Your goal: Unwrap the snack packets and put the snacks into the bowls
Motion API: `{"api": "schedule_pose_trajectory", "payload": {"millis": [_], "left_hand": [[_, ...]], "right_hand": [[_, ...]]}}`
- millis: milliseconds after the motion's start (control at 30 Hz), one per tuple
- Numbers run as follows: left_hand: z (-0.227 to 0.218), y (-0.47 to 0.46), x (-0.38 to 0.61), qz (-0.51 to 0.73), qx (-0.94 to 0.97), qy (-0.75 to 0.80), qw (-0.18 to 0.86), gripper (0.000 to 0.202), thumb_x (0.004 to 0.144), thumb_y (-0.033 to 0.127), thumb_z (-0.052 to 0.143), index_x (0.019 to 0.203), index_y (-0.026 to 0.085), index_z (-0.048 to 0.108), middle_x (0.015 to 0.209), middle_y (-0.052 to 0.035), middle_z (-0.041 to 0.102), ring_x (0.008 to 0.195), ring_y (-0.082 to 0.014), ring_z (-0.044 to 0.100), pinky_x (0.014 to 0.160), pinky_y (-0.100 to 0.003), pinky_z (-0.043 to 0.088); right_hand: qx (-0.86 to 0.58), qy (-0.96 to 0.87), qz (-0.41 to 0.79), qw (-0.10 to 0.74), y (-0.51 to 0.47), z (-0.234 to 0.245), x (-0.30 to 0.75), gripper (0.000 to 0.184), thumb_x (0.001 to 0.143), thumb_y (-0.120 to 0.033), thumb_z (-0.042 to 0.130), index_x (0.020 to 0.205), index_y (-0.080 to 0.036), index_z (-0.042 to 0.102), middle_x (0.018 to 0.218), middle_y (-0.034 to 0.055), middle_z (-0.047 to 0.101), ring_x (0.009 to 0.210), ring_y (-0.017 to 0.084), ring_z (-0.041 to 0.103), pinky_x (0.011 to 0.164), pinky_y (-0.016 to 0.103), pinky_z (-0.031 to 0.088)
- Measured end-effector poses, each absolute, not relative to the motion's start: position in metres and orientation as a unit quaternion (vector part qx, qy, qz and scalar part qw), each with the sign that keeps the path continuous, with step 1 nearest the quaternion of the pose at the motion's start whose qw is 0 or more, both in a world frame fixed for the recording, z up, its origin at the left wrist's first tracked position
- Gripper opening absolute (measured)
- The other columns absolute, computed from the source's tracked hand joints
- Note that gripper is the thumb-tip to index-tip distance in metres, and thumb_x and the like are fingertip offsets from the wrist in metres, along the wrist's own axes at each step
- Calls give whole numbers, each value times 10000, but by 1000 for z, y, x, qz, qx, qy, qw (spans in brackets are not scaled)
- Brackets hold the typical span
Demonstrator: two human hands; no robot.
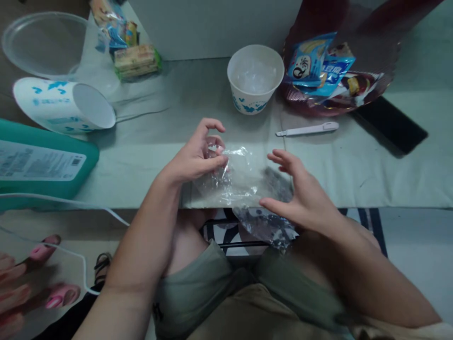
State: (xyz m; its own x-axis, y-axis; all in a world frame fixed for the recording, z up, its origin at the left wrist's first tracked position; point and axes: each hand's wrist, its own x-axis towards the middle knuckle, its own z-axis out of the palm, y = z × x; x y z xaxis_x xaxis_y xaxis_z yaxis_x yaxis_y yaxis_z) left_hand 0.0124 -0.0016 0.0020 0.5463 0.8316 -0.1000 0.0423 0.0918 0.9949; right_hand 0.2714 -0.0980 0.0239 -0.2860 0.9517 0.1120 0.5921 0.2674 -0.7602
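Note:
A crinkled sheet of clear plastic film (240, 182) lies at the table's front edge, and part of it hangs over my lap. My left hand (200, 156) pinches its left side between thumb and fingers. To the right, my right hand (299, 193) is open, thumb spread from the fingers, beside the film. Beyond my hands stands a paper cup (252, 106) with blue leaf prints and something clear, perhaps plastic, inside. A white utility knife (307, 129) with its blade showing rests to the right of the cup.
At the right are a dark red tray (311, 109) of snack packets (306, 61) and a black phone (392, 125). Leftward lie a tipped paper cup (63, 105), a clear round lid (46, 45), wrapped crackers (136, 61) and a green container (46, 163). A white cable (106, 210) crosses the left edge.

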Motion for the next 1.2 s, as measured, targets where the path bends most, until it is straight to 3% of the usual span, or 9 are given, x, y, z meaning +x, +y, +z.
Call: {"api": "schedule_pose_trajectory", "payload": {"millis": [67,133,233,300,467,633,833,967,1200], "left_hand": [[7,-5,24,259,605,352,665,552,744,198,790,1147,303,427,818,74,510,543,-109,655,434,-198,462],[12,-7,32,223,610,350,675,550,731,213,808,1147,290,456,823,70,518,547,-106,664,450,-195,467],[15,-4,31,242,614,374,652,626,679,211,864,1175,294,491,846,63,565,485,-56,581,447,-186,432],[12,2,23,309,602,411,611,697,622,191,912,1184,307,517,858,56,595,479,-32,502,439,-178,382],[-2,11,12,502,445,459,582,545,632,411,920,1071,265,634,874,11,635,611,-75,542,498,-200,400],[2,-4,34,346,366,394,769,717,641,719,799,1071,153,705,1031,-118,744,983,-228,735,825,-310,595],[10,-13,49,214,493,461,706,346,802,345,768,1075,166,652,645,9,680,545,-130,668,515,-212,478],[8,-11,40,243,534,447,675,347,851,294,687,1178,212,606,542,65,619,417,-121,602,429,-195,429],[12,-9,31,336,502,388,696,104,712,257,735,703,159,702,743,-32,710,568,-115,650,553,-248,521]], "right_hand": [[-530,-691,419,260,-90,17,270,1076,719,-516,842,1587,-176,304,1437,212,630,1210,335,683,958,486,571],[-535,-645,499,222,-84,13,267,1032,734,-443,813,1590,-177,302,1213,148,747,949,265,740,817,420,586],[-545,-628,524,185,-78,13,267,411,816,-315,657,1206,-185,661,793,29,740,670,174,646,655,328,492],[-556,-621,514,200,-74,12,270,145,820,-293,600,863,-192,694,706,21,696,654,159,610,633,314,443],[-549,-476,591,352,-64,6,268,89,749,-283,629,792,-206,637,723,7,686,640,144,636,636,304,495],[-500,-364,626,475,-51,0,252,149,700,-297,659,816,-228,596,779,-10,703,686,147,693,652,301,562],[-543,-459,570,411,-51,-7,252,174,854,-330,642,1003,-243,664,636,-43,673,533,154,657,539,296,514],[-523,-483,584,390,-53,-14,261,344,928,-470,642,1215,-281,639,603,-47,662,483,169,631,493,303,500],[-420,-592,462,509,-51,-13,276,147,910,-407,686,886,-273,740,1018,31,708,878,180,696,729,346,591]]}}
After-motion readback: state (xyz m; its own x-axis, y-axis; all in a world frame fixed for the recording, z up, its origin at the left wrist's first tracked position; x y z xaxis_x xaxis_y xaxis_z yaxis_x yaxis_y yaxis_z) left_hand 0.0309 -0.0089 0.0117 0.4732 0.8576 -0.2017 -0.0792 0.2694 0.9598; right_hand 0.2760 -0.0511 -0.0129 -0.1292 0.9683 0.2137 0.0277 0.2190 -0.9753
